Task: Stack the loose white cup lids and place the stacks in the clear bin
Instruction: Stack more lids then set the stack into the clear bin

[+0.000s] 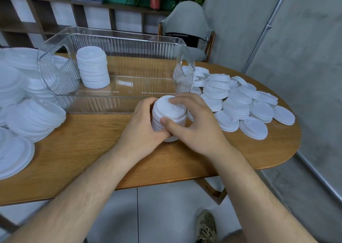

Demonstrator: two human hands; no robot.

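Before clear bin (118,102), on table (92,141): your left hand (142,126) and right hand (194,124) cup lid stack (169,113), fingers curled round it

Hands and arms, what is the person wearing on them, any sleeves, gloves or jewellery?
Nothing visible. The left hand and right hand are bare, no gloves, rings or watch, and the left forearm and right forearm are uncovered to the frame edge; no sleeve shows.

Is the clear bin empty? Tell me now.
No, one stack of white lids stands inside the clear bin, near its left end.
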